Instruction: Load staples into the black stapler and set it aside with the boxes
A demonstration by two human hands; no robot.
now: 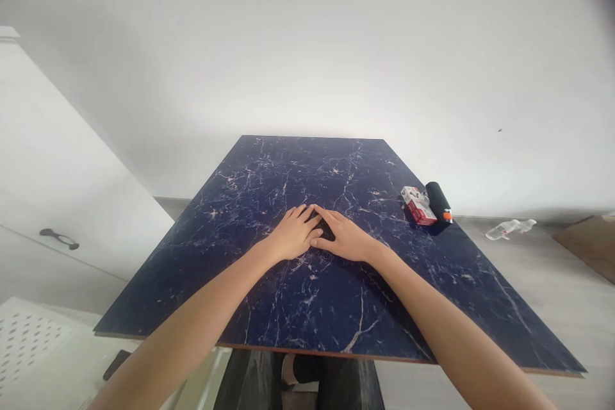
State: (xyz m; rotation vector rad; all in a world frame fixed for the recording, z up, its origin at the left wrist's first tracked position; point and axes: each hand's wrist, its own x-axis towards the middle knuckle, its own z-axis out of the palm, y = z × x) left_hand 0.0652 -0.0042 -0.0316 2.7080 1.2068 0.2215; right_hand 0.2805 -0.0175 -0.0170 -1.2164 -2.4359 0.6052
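Note:
Both my hands rest near the middle of the blue marbled tabletop (288,170), with fingertips meeting. My left hand (292,235) lies palm down, its fingers stretched out and slightly spread. My right hand (346,237) comes in from the other side, its thumb apart from its straight fingers, the thumb tip touching the left thumb's area. A small black patch (327,229) shows in the gap between the hands; most of it is covered, and I cannot tell what it is. Neither hand is visibly wrapped round anything.
At the table's right edge lie a red and white box (419,206) and a black cylinder with an orange tag (438,202). A clear plastic bottle (509,229) lies on the floor beyond, near a cardboard box (589,243). A white cabinet (62,160) stands left.

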